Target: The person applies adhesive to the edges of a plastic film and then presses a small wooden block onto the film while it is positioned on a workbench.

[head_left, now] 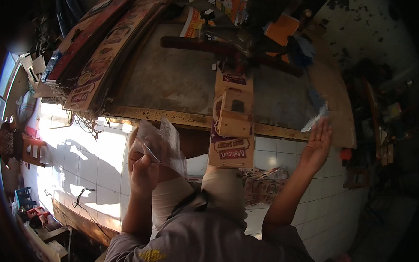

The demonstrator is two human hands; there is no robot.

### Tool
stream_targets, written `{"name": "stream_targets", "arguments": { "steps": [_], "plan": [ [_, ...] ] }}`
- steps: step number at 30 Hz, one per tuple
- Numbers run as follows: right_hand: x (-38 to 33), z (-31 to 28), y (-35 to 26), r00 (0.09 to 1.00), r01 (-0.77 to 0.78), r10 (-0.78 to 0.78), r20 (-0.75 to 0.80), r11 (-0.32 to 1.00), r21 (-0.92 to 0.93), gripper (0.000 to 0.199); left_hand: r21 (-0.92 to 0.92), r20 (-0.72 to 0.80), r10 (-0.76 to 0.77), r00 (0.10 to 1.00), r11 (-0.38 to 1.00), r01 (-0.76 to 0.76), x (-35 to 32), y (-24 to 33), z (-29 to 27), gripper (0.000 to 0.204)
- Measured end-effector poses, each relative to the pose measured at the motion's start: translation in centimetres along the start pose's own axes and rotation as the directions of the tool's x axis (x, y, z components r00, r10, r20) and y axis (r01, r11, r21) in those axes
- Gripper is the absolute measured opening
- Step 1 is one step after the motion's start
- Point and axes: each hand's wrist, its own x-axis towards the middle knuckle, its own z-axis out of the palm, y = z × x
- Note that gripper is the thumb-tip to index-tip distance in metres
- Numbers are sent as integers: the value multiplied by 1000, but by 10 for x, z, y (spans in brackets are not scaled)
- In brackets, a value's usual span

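Observation:
My left hand [144, 174] is closed on thin clear plastic bags [172, 144], which stick up above my thigh. On the right, my right hand [317, 143] is raised with its fingers stretched out, near the table's front edge. At its fingertips is a crinkled clear plastic piece [316, 118]; whether they touch it I cannot tell. Between my hands, a long printed cardboard strip [231, 151] in brown and purple juts over the table edge toward my lap. A small wooden block [234, 112] lies on it. The strip's far end passes under a dark metal tool with a long bar [229, 49].
Stacks of long printed cardboard strips [107, 56] with loose strings lie at the table's left. Orange printed sheets [280, 31] are at the back of the table [176, 95]. More printed pieces [264, 187] lie on the white tiled floor [93, 172]. Small stools [32, 151] stand far left.

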Motion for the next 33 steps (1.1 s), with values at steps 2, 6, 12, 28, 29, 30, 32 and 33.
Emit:
{"name": "stream_targets", "arguments": {
  "steps": [2,6,12,28,29,30,32,33],
  "plan": [
    [11,10,-1,977,206,-190,93,953,-223,34,15,12,0,1000,1000,0,3,0,0,36],
    [13,24,26,833,553,-341,435,532,-642,26,59,-9,-17,1000,998,17,-3,2,6,42],
    [8,-1,80,756,632,9,654,252,-733,23,77,19,-32,999,997,31,-10,-3,7,34],
    [-142,79,4,563,272,144,814,897,-347,33,353,381,-139,914,936,-5,-2,1,66,14],
    [-153,85,-3,533,225,177,827,913,-341,34,346,407,-143,902,938,-7,-1,-3,69,12],
    [-162,89,-5,500,176,209,840,926,-335,35,378,404,-154,901,926,-11,-3,-3,71,12],
    [-171,93,-1,523,66,257,812,938,-340,37,425,408,-168,897,905,-24,-3,-5,75,12],
    [-173,93,1,532,10,283,798,940,-340,39,414,393,-165,905,910,-14,-5,-9,72,12]
  ]
}}
